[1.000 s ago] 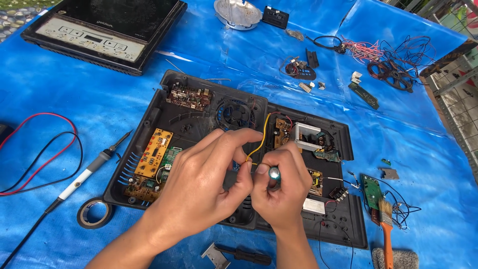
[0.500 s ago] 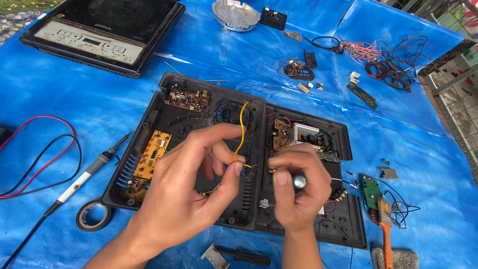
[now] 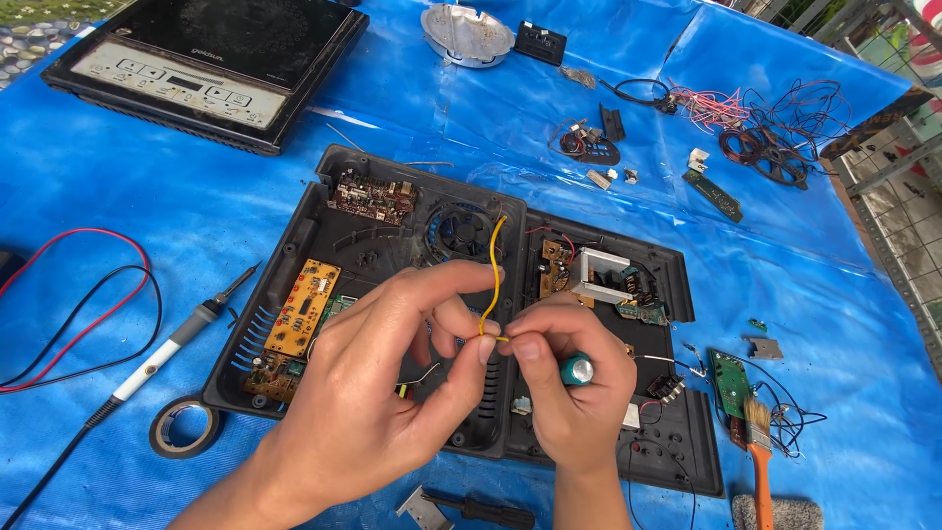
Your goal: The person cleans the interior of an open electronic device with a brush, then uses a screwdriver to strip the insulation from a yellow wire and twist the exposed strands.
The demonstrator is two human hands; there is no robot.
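Yellow wire (image 3: 497,265): pinched at its lower end by left hand (image 3: 392,383), over open black casing (image 3: 324,196). Right hand (image 3: 569,378): closed on teal capacitor (image 3: 575,369), its lead meeting the wire; joint apparently unfinished. Soldering iron (image 3: 167,344), tape roll (image 3: 183,428) lie unused on blue tarp (image 3: 147,186).

Whole work surface is covered by a blue plastic tarp (image 3: 196,216), creased and wrinkled, glossy where daylight is reflected. Lighting is bright and natural, shadows soft. At top left edge a strip of pebbled ground (image 3: 39,25) is seen beyond the tarp. At right edge a metal wire grid (image 3: 908,245) is visible, with a dark wooden-looking bar (image 3: 873,123) laid across the tarp's corner. No walls or windows can be made out; setting looks outdoor.
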